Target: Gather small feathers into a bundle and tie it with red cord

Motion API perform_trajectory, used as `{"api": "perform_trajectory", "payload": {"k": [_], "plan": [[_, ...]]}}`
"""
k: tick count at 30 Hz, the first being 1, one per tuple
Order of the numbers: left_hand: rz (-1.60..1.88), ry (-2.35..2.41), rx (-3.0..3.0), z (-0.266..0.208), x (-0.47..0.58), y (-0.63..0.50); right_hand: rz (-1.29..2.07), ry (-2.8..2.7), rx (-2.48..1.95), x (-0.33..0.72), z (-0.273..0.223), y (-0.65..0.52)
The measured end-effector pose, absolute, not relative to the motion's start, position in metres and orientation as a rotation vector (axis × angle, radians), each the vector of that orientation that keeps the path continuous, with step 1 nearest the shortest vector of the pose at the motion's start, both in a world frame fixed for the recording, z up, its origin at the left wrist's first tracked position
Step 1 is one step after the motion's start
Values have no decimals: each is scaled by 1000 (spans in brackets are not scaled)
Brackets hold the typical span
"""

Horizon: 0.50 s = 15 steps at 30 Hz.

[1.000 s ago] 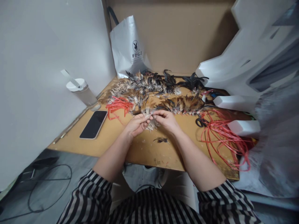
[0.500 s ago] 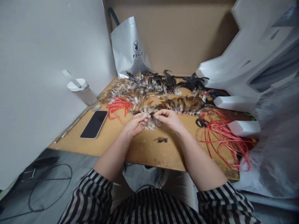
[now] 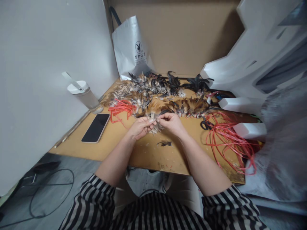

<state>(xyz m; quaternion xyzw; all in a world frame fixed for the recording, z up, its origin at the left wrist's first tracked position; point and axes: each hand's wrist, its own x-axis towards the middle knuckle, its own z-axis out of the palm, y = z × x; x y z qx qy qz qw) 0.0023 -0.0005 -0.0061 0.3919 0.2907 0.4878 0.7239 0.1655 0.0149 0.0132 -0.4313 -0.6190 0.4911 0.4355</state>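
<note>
My left hand (image 3: pixel 142 128) is closed in a pinch over the table, with brown feathers (image 3: pixel 153 108) standing up from its fingertips. Against those fingertips my right hand (image 3: pixel 173 124) is also pinched; whatever lies between its thumb and forefinger is too small to make out. Pale fluffy feathers (image 3: pixel 157 128) show just beneath both hands. A small dark feather tuft (image 3: pixel 165 143) lies on the wooden table (image 3: pixel 148 155), nearer to me. Behind the hands, brown feather bunches (image 3: pixel 189 107) lie in a row, and mixed brown and black feathers (image 3: pixel 153 83) are heaped farther back.
Red plastic strings (image 3: pixel 122 108) lie left of my hands, beside a phone (image 3: pixel 96 127) and a lidded cup (image 3: pixel 83 94). At right are black-handled scissors (image 3: pixel 205 124), a tangle of red string (image 3: pixel 230 140) and white foam pieces (image 3: pixel 249 130). A silver bag (image 3: pixel 129 48) stands behind.
My right hand has moved slightly left, and its fingertips now meet those of my left hand. A small gap showed between them before.
</note>
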Motion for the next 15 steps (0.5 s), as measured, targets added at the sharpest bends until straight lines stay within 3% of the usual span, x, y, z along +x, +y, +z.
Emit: {"api": "perform_trajectory", "payload": {"k": [9,15], "plan": [[1279,538,641,6,-7,1,1361,-1691,-1000,186,31,13],[1300,531,624,7,-9,2,1678,-2155,-789,194,33,9]]}}
